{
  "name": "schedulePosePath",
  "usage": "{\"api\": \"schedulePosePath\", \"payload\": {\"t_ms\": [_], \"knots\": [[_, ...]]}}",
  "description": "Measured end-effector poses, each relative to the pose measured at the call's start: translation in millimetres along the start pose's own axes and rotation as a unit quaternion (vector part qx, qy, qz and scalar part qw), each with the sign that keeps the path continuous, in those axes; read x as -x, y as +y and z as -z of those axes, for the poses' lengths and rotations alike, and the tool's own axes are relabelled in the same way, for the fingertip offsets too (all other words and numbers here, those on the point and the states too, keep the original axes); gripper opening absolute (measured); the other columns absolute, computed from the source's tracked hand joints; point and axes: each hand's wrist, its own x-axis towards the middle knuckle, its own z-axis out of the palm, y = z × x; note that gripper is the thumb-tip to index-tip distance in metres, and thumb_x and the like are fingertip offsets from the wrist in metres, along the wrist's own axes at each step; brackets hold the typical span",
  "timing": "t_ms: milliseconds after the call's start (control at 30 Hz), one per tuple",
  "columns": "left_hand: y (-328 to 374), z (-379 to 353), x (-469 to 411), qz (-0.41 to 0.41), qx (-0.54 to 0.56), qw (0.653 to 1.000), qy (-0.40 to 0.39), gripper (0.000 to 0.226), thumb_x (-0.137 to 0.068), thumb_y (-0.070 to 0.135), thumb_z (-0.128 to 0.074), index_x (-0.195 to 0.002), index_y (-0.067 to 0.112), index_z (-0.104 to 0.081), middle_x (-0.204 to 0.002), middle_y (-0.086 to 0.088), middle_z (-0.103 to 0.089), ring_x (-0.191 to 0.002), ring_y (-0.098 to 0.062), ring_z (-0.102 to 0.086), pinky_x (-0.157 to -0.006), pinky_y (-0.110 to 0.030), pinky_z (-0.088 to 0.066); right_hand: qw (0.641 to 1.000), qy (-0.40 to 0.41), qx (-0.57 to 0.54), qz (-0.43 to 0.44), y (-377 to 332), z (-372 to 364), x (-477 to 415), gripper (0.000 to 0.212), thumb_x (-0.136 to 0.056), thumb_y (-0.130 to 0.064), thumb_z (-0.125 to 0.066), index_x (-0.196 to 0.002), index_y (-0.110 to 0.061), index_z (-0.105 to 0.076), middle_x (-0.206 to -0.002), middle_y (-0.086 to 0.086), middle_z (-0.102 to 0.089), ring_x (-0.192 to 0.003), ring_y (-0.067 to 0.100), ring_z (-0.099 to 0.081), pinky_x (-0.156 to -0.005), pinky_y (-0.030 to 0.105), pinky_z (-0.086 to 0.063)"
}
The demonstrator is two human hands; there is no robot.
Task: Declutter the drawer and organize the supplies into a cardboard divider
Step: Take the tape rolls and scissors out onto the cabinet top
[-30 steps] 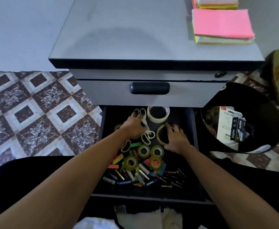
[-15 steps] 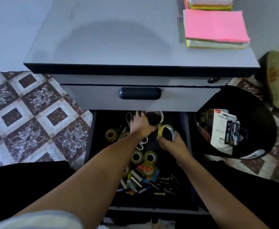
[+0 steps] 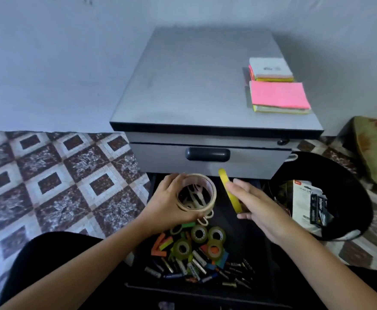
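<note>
While both hands were raised over the open drawer (image 3: 247, 238), the head view showed each one carrying a roll of tape. The left hand (image 3: 165, 204) had its fingers and thumb curled round a wide beige tape roll (image 3: 213, 193), held with its hole toward the camera, so that white scissors (image 3: 196, 199) lying in the drawer showed through it. The right hand (image 3: 259, 204) pinched a thin yellow tape roll (image 3: 233, 199) between thumb and fingers, edge-on and just beside the beige one, in front of the closed upper drawer's dark handle (image 3: 207, 154).

Below the hands, small tape rolls (image 3: 199, 233), coloured paper strips (image 3: 160, 245) and batteries (image 3: 183, 268) lay jumbled on the drawer floor. Pink sticky notes (image 3: 279, 95) sat on the grey cabinet top (image 3: 194, 86). A black bin (image 3: 350, 175) to the right of the drawer held a stapler box (image 3: 303, 202).
</note>
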Motion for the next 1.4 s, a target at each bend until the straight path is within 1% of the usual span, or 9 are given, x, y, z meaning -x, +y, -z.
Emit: {"api": "schedulePosePath", "payload": {"t_ms": [133, 300, 500, 600, 700, 833, 1000, 1200, 1400], "knots": [[26.2, 62.4, 14.3, -0.053, -0.018, 0.995, 0.087, 0.109, -0.050, 0.073, -0.061, -0.141, 0.022, -0.032, -0.122, 0.020, -0.029, -0.112, 0.011, -0.028, -0.087, 0.009, -0.018, 0.995, -0.045, -0.018, 0.083, -60.6, -3.0, 24.2, 0.078, -0.062, -0.073, -0.056, -0.125, -0.027, -0.054, -0.105, -0.011, -0.060, -0.096, 0.008, -0.055, -0.074, 0.026, -0.045], [59.4, 126.0, 1.3, -0.072, -0.021, 0.974, 0.212, 0.106, -0.048, 0.072, -0.058, -0.138, 0.019, -0.038, -0.124, 0.014, -0.035, -0.116, 0.002, -0.036, -0.099, -0.012, -0.028, 0.983, -0.049, -0.058, 0.169, -124.6, -4.8, 24.8, 0.046, -0.065, -0.064, -0.058, -0.093, -0.028, -0.062, -0.077, -0.008, -0.058, -0.075, 0.010, -0.051, -0.066, 0.027, -0.042], [63.7, 170.0, -78.4, -0.019, -0.032, 0.971, 0.237, 0.078, -0.063, 0.059, -0.073, -0.128, 0.024, -0.047, -0.125, 0.003, -0.042, -0.121, -0.013, -0.043, -0.097, -0.023, -0.034, 0.977, -0.008, 0.015, 0.214, -182.5, -10.6, -10.7, 0.042, -0.076, -0.067, -0.053, -0.093, -0.030, -0.060, -0.091, -0.004, -0.056, -0.090, 0.017, -0.052, -0.076, 0.031, -0.043], [53.4, 173.8, -116.7, 0.018, -0.055, 0.975, 0.217, 0.083, -0.064, 0.063, -0.070, -0.129, 0.018, -0.046, -0.129, -0.005, -0.043, -0.121, -0.021, -0.044, -0.099, -0.031, -0.038, 0.975, 0.034, 0.051, 0.214, -195.9, -15.8, -39.6, 0.058, -0.079, -0.069, -0.052, -0.111, -0.022, -0.058, -0.097, -0.004, -0.051, -0.091, 0.017, -0.051, -0.075, 0.030, -0.045], [44.2, 170.6, -137.6, 0.053, -0.057, 0.981, 0.178, 0.086, -0.067, 0.063, -0.070, -0.129, 0.009, -0.043, -0.130, -0.011, -0.044, -0.120, -0.025, -0.043, -0.096, -0.035, -0.039, 0.974, 0.065, 0.080, 0.203, -203.8, -22.7, -61.3, 0.079, -0.078, -0.068, -0.055, -0.138, -0.020, -0.041, -0.123, -0.002, -0.047, -0.105, 0.016, -0.048, -0.077, 0.031, -0.047], [36.5, 175.4, -139.3, 0.051, -0.012, 0.992, 0.118, 0.098, -0.066, 0.061, -0.072, -0.136, 0.005, -0.031, -0.135, -0.015, -0.043, -0.127, -0.026, -0.038, -0.099, -0.039, -0.039, 0.957, 0.078, 0.156, 0.234, -217.3, -34.3, -78.5, 0.083, -0.081, -0.059, -0.059, -0.146, -0.019, -0.027, -0.148, 0.000, -0.034, -0.127, 0.020, -0.042, -0.100, 0.036, -0.042], [21.3, 196.4, -121.0, 0.028, -0.014, 0.996, 0.080, 0.107, -0.075, 0.043, -0.074, -0.150, 0.009, -0.006, -0.150, -0.015, -0.028, -0.138, -0.026, -0.030, -0.109, -0.037, -0.029, 0.923, 0.052, 0.277, 0.264, -232.3, -54.0, -101.6, 0.098, -0.073, -0.053, -0.071, -0.149, -0.021, -0.018, -0.153, 0.004, -0.027, -0.140, 0.026, -0.028, -0.111, 0.037, -0.029], [7.8, 203.3, -114.3, 0.028, -0.036, 0.995, 0.092, 0.098, -0.075, 0.042, -0.074, -0.148, 0.009, -0.018, -0.144, -0.010, -0.041, -0.130, -0.023, -0.041, -0.104, -0.032, -0.033, 0.890, 0.042, 0.373, 0.259, -231.1, -71.8, -115.6, 0.103, -0.072, -0.049, -0.075, -0.150, -0.024, -0.013, -0.152, 0.009, -0.028, -0.140, 0.032, -0.022, -0.111, 0.040, -0.024], [9.0, 195.1, -124.7, -0.005, -0.007, 0.992, 0.125, 0.072, -0.076, 0.042, -0.073, -0.134, 0.010, -0.045, -0.126, -0.005, -0.057, -0.112, -0.017, -0.053, -0.090, -0.026, -0.042, 0.931, 0.015, 0.274, 0.239, -214.2, -49.9, -118.4, 0.105, -0.071, -0.035, -0.080, -0.150, -0.017, -0.013, -0.148, 0.012, -0.033, -0.134, 0.024, -0.036, -0.104, 0.029, -0.030]]}}
